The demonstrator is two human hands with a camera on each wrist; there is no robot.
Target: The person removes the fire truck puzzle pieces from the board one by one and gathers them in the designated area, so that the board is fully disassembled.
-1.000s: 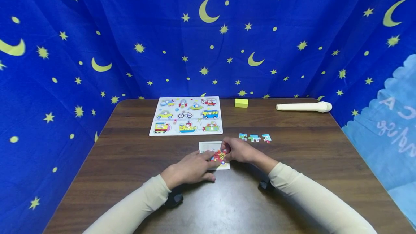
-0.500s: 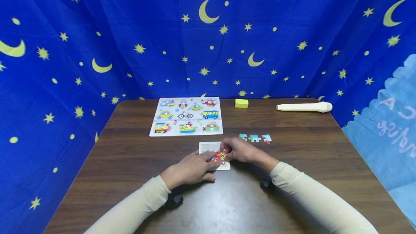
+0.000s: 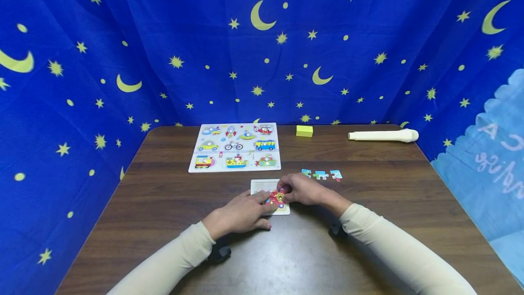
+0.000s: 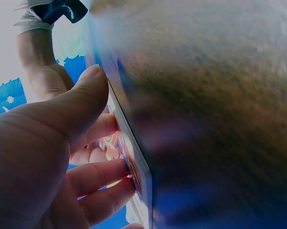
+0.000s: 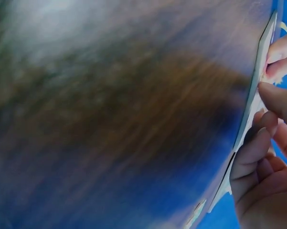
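Note:
A small white-framed jigsaw tray lies on the table, with red picture pieces in its right part. My left hand comes over the tray from the left, its extended fingers resting on the picture; in the left wrist view the fingertips touch the pieces while the thumb stays off to the side. At the tray's right side, my right hand has curled fingers and pinches the edge of a red puzzle piece between thumb and index finger. Its fingers partly hide that piece.
Loose jigsaw pieces lie in a row beyond the right hand. Behind the tray is a larger vehicle puzzle board. A yellow block and a cream-coloured stick-like object lie near the back edge, before a blue starry curtain.

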